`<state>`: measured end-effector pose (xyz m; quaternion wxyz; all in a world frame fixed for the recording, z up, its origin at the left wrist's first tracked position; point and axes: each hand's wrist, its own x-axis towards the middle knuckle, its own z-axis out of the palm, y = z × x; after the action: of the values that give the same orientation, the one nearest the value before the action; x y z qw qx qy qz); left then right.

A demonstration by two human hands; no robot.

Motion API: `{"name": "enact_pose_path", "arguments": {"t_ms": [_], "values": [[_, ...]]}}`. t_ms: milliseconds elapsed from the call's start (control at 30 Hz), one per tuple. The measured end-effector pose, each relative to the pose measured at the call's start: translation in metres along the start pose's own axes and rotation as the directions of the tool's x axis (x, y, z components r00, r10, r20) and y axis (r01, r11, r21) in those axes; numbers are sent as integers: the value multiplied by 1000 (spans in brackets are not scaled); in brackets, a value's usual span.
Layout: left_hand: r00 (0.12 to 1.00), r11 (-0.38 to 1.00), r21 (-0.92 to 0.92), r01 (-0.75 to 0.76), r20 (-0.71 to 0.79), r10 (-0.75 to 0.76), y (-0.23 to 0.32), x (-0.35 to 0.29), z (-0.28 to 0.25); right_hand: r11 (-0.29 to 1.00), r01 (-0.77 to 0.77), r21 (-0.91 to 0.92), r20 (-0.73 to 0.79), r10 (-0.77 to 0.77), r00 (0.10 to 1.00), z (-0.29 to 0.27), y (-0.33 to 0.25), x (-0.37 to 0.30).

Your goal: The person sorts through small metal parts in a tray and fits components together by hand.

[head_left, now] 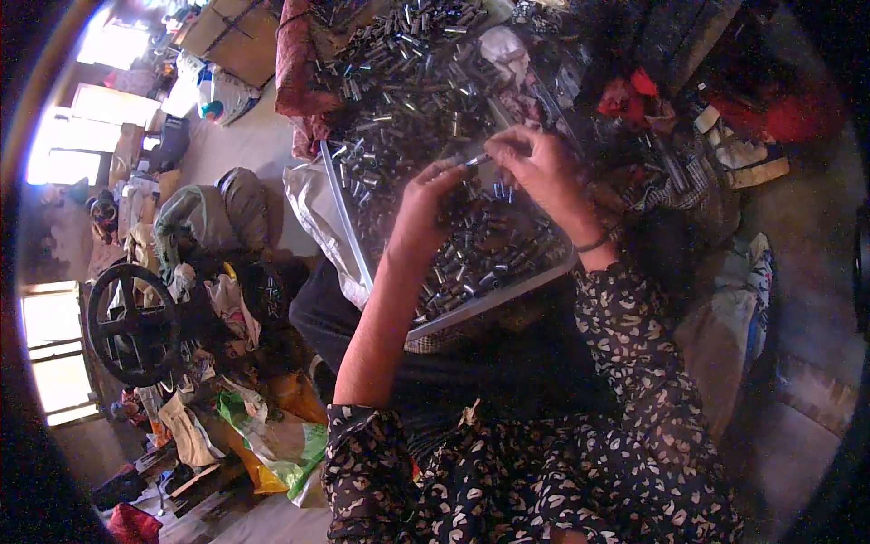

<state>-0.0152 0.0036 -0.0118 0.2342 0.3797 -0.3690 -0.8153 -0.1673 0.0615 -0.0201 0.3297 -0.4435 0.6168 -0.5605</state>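
Observation:
My left hand (428, 198) and my right hand (542, 170) meet above a shallow plastic tray (497, 299). Between their fingertips is a small shiny metal tube (476, 160), pinched from both sides. The fingers of both hands are closed, and the left fingers are partly hidden. Many loose metal tubes (462, 249) of the same sort fill the tray under my hands. Farther back spreads a larger heap of metal tubes (399, 91). A dark band circles my right wrist.
White cloth (324, 222) hangs along the tray's left side, below red cloth (294, 59). A pale rag (505, 50) lies at the far right of the heap. To the left stands a black handwheel (134, 283), near plastic bags (281, 444). Red cloth (625, 98) lies to the right.

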Motion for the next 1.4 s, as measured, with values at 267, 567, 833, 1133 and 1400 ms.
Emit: {"name": "enact_pose_path", "arguments": {"t_ms": [267, 567, 833, 1133, 1400], "values": [[972, 861, 455, -229, 57, 228, 3, -7, -22, 969, 245, -17, -43, -246, 968, 19, -8, 0], [984, 974, 136, -179, 14, 179, -7, -17, -14, 1000, -15, 0, 105, 15, 994, 10, -6, -10], [967, 900, 415, -135, -144, 211, -11, -7, -16, 958, -137, 252, 105, 113, 988, 11, -15, -16], [991, 977, 180, -111, -49, 122, -13, -20, 1, 592, -568, 571, 408, 396, 823, -8, 7, -34], [980, 914, 360, -189, 11, 198, -24, -23, -3, 783, -398, 479, 266, 303, 915, -9, 1, -40]]}}
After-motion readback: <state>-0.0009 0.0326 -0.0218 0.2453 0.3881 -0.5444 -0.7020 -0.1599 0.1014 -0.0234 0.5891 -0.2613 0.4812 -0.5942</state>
